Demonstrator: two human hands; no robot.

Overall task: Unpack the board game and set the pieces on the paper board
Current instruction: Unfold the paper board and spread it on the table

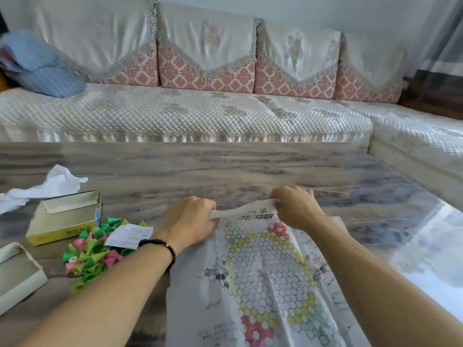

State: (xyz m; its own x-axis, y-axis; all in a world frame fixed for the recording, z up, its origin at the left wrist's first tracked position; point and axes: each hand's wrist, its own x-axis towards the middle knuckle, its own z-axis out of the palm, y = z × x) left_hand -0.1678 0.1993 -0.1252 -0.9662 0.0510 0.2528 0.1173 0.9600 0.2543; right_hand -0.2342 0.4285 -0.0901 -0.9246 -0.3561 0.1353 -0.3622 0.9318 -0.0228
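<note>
1. Nearest me the paper board (263, 284) lies creased on the bench (225, 169), its ring pattern facing up and its far edge lifted.
2. My left hand (193, 219) and right hand (297, 206) each pinch that far edge, fingers curled round the paper, pulling it taut between them.
3. I judge the step to be spreading the board flat; no piece stands on it yet.
4. Left of the board sits the pile of pieces (92, 251), green, pink and yellow, with a slip (129, 236) on top.
5. Beyond them: the open box (62, 219), a tray (17, 274), crumpled wrapping (50, 186).
6. Next I would lay the edge down, smooth the folds, then reach left for the pieces.
</note>
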